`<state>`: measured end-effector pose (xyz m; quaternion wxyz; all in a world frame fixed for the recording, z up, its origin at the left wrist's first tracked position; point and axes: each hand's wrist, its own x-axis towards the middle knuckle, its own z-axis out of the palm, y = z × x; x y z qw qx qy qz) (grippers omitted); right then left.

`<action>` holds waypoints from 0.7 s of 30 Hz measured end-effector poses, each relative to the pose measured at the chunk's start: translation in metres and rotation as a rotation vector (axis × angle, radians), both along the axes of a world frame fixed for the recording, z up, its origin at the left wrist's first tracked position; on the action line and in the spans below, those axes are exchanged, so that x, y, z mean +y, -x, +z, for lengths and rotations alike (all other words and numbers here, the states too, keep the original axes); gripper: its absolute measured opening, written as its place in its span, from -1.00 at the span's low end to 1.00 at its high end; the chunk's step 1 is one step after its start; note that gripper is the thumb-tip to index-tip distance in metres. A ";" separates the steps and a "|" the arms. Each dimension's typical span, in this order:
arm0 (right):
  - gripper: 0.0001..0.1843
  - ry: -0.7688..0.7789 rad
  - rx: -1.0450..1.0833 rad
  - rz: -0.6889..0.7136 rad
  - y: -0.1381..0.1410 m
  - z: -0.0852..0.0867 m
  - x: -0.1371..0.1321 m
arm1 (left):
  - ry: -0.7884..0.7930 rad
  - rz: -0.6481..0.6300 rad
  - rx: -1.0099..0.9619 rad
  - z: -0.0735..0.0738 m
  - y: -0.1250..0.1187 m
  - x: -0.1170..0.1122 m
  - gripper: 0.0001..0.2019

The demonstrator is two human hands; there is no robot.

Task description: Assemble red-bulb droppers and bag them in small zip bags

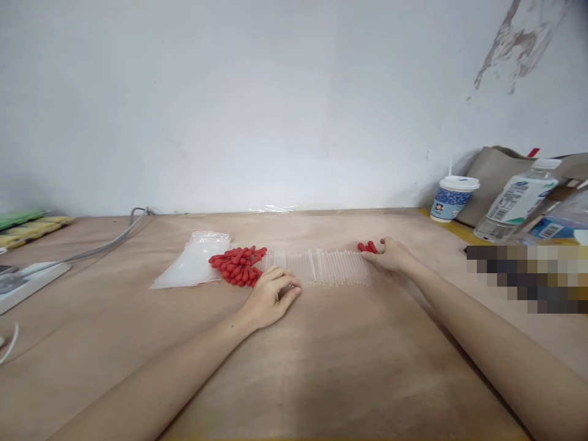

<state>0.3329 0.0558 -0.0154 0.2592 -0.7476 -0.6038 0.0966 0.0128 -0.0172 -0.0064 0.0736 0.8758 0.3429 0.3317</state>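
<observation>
A row of thin clear dropper tubes [316, 267] lies side by side on the wooden table. My left hand [272, 297] rests over the left end of this row, fingers curled and thumb close to the index fingertip. What it may hold between them is hidden. At the right end, my right hand [390, 254] has thumb and index finger closed around a few red rubber bulbs [367, 247], beside the upper ends of the tubes. A heap of more red rubber bulbs [237, 265] sits just left of the row, behind my left hand.
A clear plastic bag [195, 260] of whitish contents lies left of the heap. A grey cable [101, 245] and a white power strip [34, 285] are at the left. To the right stand a paper cup [452, 199], a tilted bottle [519, 202] and a beige bag [482, 177].
</observation>
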 end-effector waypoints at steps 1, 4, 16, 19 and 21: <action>-0.19 0.020 -0.004 -0.012 0.001 0.001 0.000 | -0.001 -0.001 -0.001 0.000 0.000 0.000 -0.86; -0.27 0.096 -0.013 -0.044 0.006 0.006 -0.002 | -0.004 -0.001 -0.005 0.000 0.000 0.000 -0.86; -0.55 0.013 -0.132 -0.077 0.008 0.016 -0.006 | -0.007 -0.004 0.004 0.000 0.000 0.000 -0.87; -0.75 0.043 -0.142 0.026 0.012 0.022 -0.010 | -0.010 0.009 -0.010 -0.001 0.000 0.000 -0.91; -0.82 0.082 -0.137 0.128 0.018 0.025 -0.014 | -0.015 0.027 -0.026 -0.001 0.000 0.000 -0.92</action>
